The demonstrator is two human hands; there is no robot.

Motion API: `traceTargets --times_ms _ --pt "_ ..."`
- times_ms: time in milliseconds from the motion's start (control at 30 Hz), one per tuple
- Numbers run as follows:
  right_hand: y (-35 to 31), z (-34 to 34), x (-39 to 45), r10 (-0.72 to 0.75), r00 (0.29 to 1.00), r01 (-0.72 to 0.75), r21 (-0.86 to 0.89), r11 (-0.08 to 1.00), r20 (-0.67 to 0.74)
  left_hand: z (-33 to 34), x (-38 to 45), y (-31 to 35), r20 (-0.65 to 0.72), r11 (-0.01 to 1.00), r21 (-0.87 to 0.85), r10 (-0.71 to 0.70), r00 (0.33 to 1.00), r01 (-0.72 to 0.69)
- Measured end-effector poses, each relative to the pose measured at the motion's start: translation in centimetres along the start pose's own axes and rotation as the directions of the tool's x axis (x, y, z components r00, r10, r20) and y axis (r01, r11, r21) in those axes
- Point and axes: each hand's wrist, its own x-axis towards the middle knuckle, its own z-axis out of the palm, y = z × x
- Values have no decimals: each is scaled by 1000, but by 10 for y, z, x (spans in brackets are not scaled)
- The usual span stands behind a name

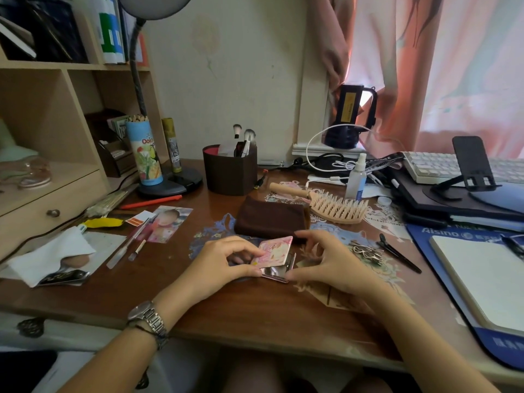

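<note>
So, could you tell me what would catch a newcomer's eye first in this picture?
First, the small pink compact mirror at the middle of the desk, half open, pinched between the left hand and the right hand. Just behind it lies a brown pouch, with a wooden hairbrush to its right.

Pink compact (pixel 273 251): lower half mostly hidden under its raised lid and behind fingers of my left hand (pixel 224 262) and right hand (pixel 329 262). Lamp head (pixel 154 5) at 11 o'clock cut by top edge. Keyboard (pixel 431 165) at 2 o'clock partly behind phone stand (pixel 467 157), runs off the right edge. Notepad (pixel 482 279) at 4 o'clock cut off too. Metal bits (pixel 365 249) at 3 o'clock of my right hand: too small to tell. Pencil tube (pixel 144 154) label partly turned away.
</note>
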Motion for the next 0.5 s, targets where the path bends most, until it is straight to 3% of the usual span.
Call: traceTargets --times_ms 133,500 --pt "-1 1 0 -76 997 76 -35 996 13 0 0 0 17 999 36 -7 1000 6" --pt "-1 2 -1 -42 999 39 -215 976 -8 -1 0 -1 -22 999 18 -41 999 41"
